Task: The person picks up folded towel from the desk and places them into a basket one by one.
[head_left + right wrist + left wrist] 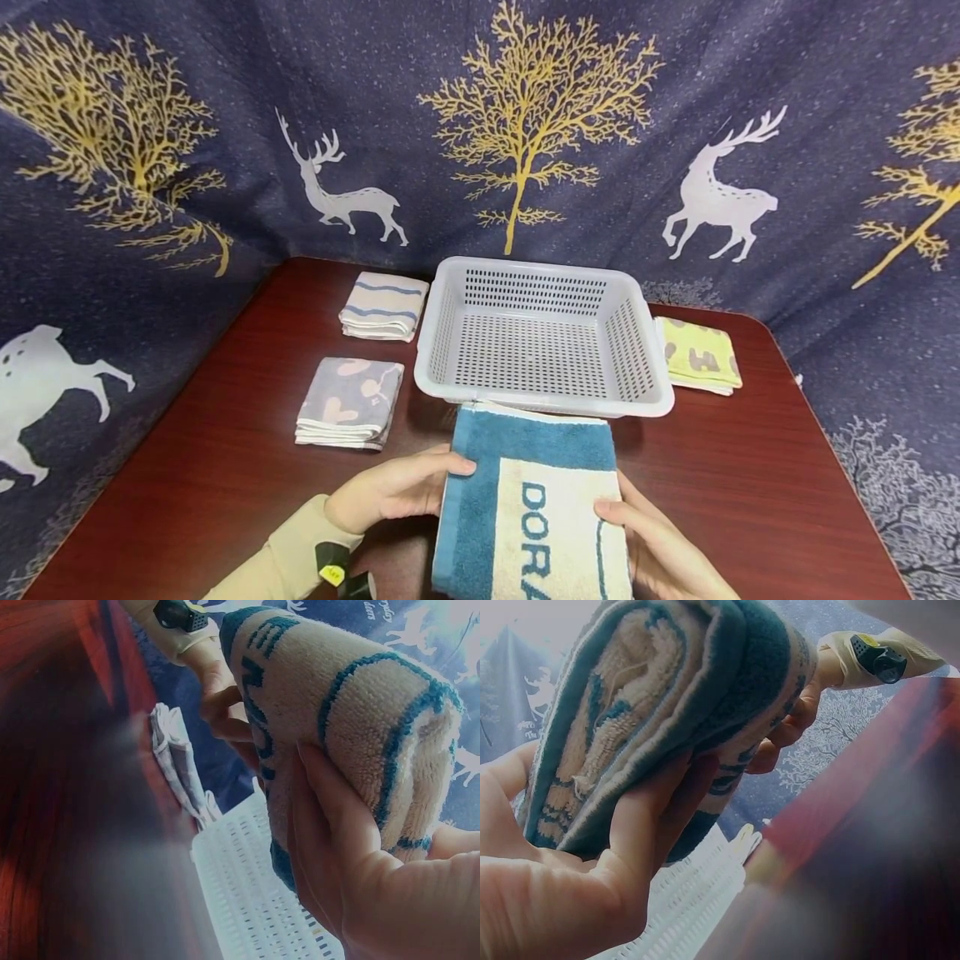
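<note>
Both hands hold a folded blue-and-cream towel (558, 508) with blue lettering, raised in front of the basket. My left hand (401, 490) grips its left edge, thumb on the upper face and fingers beneath. On the opposite edge my right hand (656, 533) pinches it the same way, thumb near the lettering. The left wrist view shows the towel's thick folded layers (630, 712) between thumb and fingers. In the right wrist view, fingers (330, 802) lie along the cream underside. The towel's far edge overlaps the near rim of the white plastic basket (543, 404) in the head view.
Left of the basket lie a folded white towel (384, 304) with blue stripes and, nearer, a folded grey towel (351, 400) with pink shapes. A folded yellow towel (701, 354) sits against the basket's right side. All rest on a dark red table (750, 467) before a patterned cloth backdrop (600, 192).
</note>
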Demonstrator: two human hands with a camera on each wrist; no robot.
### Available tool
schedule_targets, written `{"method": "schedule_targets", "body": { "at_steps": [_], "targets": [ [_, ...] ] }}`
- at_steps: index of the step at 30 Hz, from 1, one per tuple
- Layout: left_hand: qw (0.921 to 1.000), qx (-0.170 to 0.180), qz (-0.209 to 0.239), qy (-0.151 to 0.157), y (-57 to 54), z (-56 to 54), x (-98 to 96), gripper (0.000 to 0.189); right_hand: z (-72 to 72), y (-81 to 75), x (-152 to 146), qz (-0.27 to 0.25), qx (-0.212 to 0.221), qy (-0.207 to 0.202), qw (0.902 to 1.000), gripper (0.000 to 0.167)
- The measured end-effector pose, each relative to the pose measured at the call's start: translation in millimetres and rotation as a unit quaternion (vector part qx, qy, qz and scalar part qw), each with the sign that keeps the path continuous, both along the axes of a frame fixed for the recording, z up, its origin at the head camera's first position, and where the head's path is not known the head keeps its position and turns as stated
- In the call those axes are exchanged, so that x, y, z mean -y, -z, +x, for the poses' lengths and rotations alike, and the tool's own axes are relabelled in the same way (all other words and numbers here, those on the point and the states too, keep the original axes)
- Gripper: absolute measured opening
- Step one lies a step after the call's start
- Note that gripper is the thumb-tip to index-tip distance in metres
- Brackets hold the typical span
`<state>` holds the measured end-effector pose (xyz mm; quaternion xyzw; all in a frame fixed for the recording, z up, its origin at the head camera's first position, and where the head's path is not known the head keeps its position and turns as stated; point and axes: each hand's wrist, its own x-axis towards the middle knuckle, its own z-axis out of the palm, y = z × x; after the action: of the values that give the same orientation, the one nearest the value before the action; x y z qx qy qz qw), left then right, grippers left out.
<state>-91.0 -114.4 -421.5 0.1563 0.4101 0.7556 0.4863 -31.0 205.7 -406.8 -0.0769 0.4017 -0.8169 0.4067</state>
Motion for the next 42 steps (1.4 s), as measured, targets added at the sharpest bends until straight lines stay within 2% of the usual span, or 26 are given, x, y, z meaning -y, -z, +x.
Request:
{"method": "schedule_targets", "body": {
  "at_steps": [9,13,24,27,35,42],
  "targets": [
    [0.9998,-0.018,0.003,-0.006,-2.4,0.5,2.5,0.020,0.1,-3.5,0,0.014,-0.005,0.005,0.9999,0.049],
    [0.9998,-0.019,0.003,-0.008,-3.2,1.2,3.6,0.020,0.1,-4.1,1,0.015,-0.018,0.008,0.9997,0.053],
    [0.9999,-0.009,0.009,-0.010,-4.3,1.5,5.0,0.017,-0.7,-6.9,2,0.004,-0.023,0.013,0.9996,0.056],
    [0.9999,-0.008,0.012,-0.009,-4.0,1.5,5.4,0.016,-0.9,-8.3,2,0.014,-0.020,0.016,0.9996,0.057],
    [0.9990,0.001,0.043,0.009,-3.3,2.5,6.0,0.023,-2.7,-13.8,2,0.054,-0.013,0.023,0.9982,0.061],
    [0.9990,0.004,0.033,0.031,-4.7,3.5,6.0,0.025,-4.4,-18.0,2,0.084,-0.011,0.026,0.9960,0.060]
  ]
}}
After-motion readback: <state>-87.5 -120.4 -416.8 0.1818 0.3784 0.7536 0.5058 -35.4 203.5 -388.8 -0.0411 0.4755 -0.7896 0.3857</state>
